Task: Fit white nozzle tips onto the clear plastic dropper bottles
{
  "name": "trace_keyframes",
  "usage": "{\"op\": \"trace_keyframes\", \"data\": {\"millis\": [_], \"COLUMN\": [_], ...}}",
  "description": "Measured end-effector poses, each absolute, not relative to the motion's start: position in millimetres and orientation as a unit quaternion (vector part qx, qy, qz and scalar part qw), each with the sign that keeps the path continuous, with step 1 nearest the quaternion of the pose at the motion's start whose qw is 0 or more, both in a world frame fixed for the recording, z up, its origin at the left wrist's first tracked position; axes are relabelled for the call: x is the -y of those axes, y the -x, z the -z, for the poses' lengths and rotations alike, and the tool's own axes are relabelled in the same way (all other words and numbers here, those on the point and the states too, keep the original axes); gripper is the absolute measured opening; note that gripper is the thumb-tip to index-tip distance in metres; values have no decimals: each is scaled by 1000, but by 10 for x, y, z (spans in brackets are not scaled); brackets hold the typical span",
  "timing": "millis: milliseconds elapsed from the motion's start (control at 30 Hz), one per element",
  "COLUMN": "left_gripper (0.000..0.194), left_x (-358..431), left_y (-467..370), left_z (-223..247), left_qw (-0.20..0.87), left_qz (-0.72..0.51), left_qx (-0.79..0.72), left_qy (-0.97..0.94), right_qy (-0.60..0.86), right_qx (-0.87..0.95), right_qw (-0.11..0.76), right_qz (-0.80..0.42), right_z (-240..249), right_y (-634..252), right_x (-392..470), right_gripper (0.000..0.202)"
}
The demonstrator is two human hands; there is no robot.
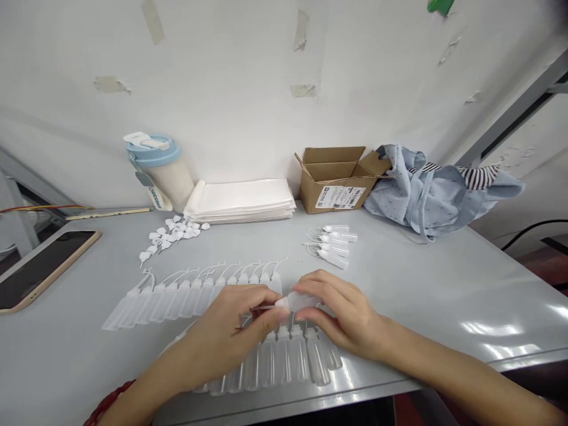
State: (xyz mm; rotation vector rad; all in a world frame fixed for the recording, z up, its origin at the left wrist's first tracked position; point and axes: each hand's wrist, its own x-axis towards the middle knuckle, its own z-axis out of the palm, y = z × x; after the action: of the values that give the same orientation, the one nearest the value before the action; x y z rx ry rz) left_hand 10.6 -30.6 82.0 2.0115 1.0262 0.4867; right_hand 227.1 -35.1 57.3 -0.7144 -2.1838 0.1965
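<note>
My right hand (344,310) holds a small translucent bottle (304,300) on its side, its neck pointing left. The fingers of my left hand (242,322) pinch the white cap at the neck. Behind my left hand lies a row of translucent bottles (181,299) with thin strapped caps. A second row of clear bottles (284,361) lies under and in front of my hands, partly hidden by my left hand. Several small filled-looking bottles (333,251) lie beyond my right hand. A pile of loose white caps (171,234) sits at the back left.
A stack of white envelopes (242,201) stands against the wall beside a blue-lidded cup (164,168). Right of it are an open cardboard box (339,189) and a bundled blue cloth (426,195). A phone (44,266) lies on the grey table (444,284) at far left.
</note>
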Motion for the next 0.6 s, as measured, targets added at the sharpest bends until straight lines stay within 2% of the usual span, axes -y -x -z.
{"op": "trace_keyframes", "data": {"millis": [67, 133, 267, 467, 600], "left_gripper": [41, 43, 31, 10, 10], "left_x": [291, 279, 284, 300, 303], "left_y": [-109, -107, -102, -101, -101], "left_z": [-835, -840, -812, -656, -610], "left_qw": [441, 458, 415, 179, 27], "left_qz": [-201, -205, -238, -299, -338], "left_qx": [-405, -405, -379, -292, -246], "left_qy": [-775, -765, -792, -891, -908], "right_qy": [262, 251, 264, 348, 346], "right_qx": [870, 875, 869, 807, 805], "right_qw": [417, 415, 394, 336, 365], "right_qz": [-24, -19, -141, -339, -313], "right_z": [-551, -551, -607, -693, -651], "right_y": [-2266, -2265, -2282, -2290, -2279], "right_x": [341, 339, 352, 342, 340], "right_gripper": [21, 21, 22, 26, 21]}}
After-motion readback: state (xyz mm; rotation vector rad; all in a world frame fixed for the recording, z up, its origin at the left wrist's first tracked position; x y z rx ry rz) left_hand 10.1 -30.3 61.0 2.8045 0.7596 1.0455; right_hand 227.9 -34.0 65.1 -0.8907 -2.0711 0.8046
